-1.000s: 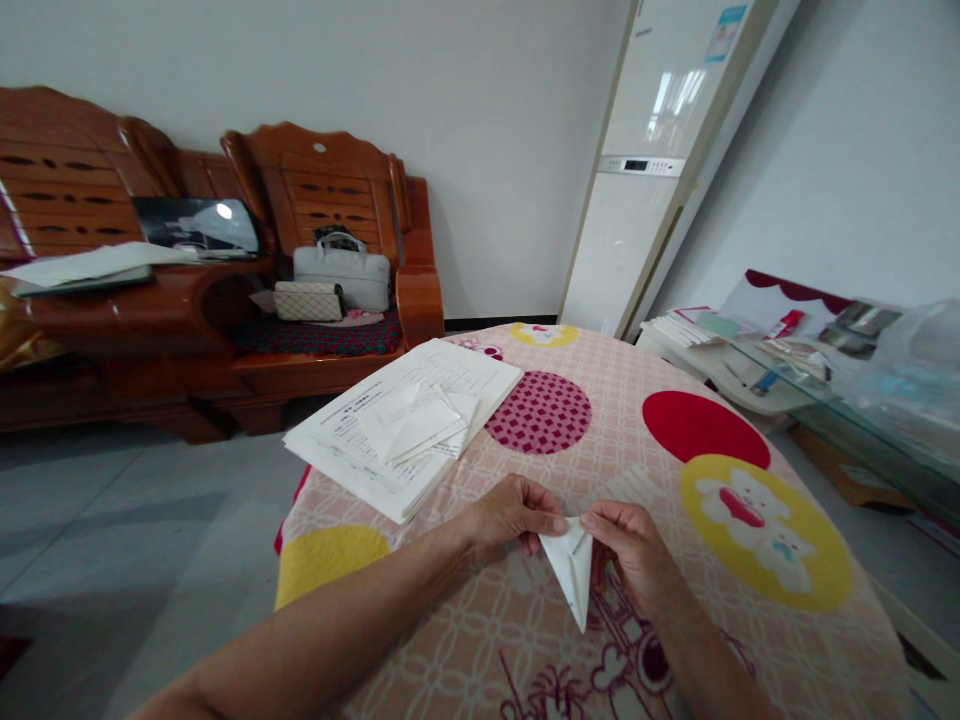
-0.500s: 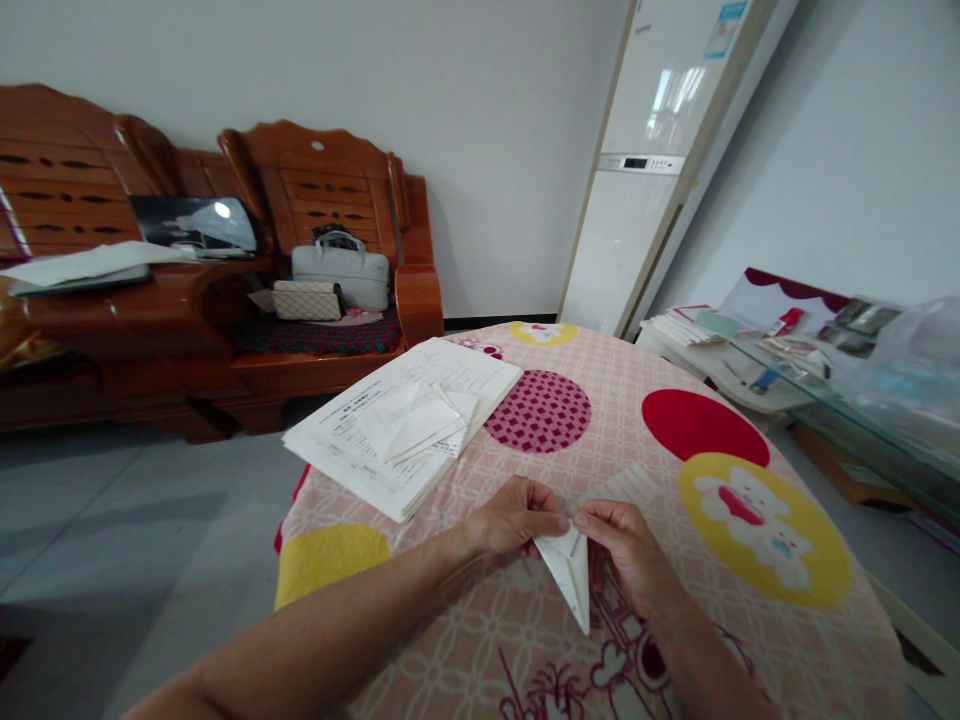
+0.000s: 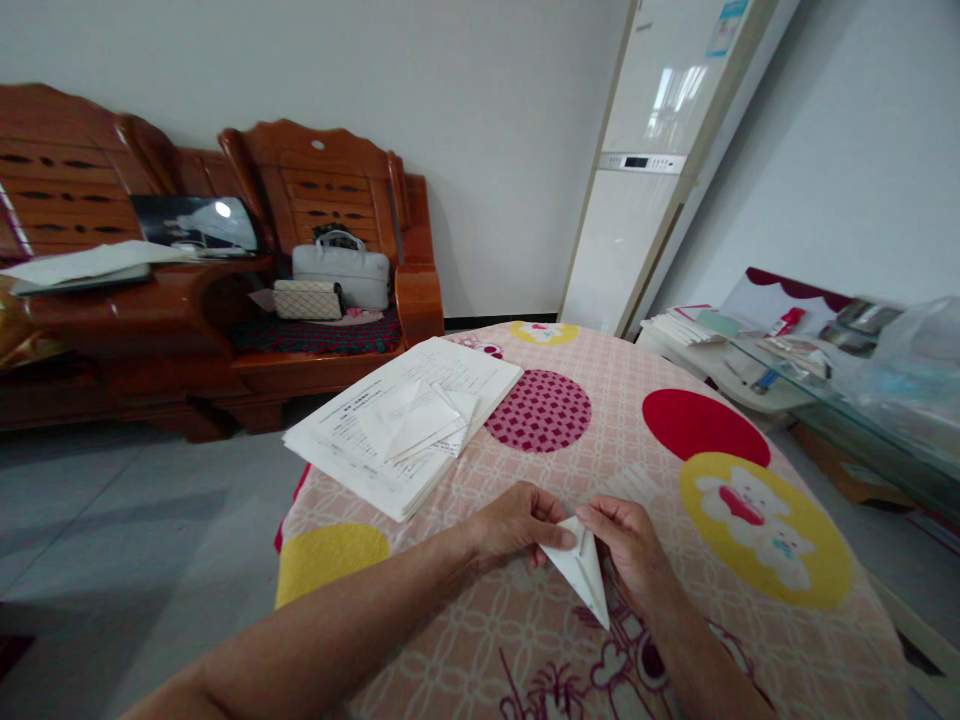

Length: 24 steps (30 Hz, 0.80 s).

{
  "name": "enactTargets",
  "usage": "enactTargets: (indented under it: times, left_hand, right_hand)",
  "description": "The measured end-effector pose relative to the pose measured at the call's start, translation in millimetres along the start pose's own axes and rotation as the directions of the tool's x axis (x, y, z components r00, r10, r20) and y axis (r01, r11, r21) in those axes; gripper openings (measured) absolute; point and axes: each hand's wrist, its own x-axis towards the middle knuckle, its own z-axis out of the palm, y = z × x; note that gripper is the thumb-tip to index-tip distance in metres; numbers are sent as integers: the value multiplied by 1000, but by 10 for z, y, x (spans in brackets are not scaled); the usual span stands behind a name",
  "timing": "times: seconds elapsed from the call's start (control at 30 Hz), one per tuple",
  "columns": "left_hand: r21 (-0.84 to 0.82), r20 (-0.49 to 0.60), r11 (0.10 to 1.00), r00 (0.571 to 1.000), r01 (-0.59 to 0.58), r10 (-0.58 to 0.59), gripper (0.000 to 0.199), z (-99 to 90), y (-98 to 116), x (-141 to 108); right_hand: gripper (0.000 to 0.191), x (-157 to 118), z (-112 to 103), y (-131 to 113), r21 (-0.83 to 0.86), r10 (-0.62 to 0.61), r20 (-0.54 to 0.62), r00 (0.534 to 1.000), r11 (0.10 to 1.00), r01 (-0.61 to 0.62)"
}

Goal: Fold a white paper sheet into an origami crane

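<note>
A small piece of folded white paper is held above the patterned tablecloth, its narrow tip pointing down toward me. My left hand grips its left upper side, the thumb lying across the front. At the upper right edge, my right hand pinches it between thumb and fingers. The fingers behind the paper are mostly hidden. Beyond my left hand lies a stack of printed sheets, with folded paper pieces resting on top.
The round table's cloth shows coloured circles. Wooden armchairs with a grey handbag stand at the left back. A tall white air conditioner is behind the table. At right, a glass-topped stand holds papers and a plastic bag.
The folded paper's tip has swung to the right, and its top edge shows more between the hands. My left thumb has slid lower across the paper.
</note>
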Motion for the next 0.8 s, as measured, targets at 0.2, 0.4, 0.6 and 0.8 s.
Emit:
enactTargets:
  times: [0.2, 0.4, 0.6, 0.8]
  left_hand:
    - [50, -99, 999, 995, -5, 10, 39, 56, 36, -39]
    - [58, -83, 998, 996, 32, -27, 35, 80, 70, -48]
    - [-32, -225, 996, 972, -81, 72, 38, 1, -19, 26]
    - [41, -117, 994, 987, -105, 109, 47, -44, -66, 47]
  right_hand:
    - [35, -10, 21, -33, -50, -11, 8, 1000, 999, 12]
    - [34, -10, 47, 2, -22, -31, -35, 999, 999, 30]
    - [38, -38, 79, -82, -97, 100, 97, 990, 991, -91]
    - [39, -50, 54, -90, -51, 123, 3, 992, 991, -122]
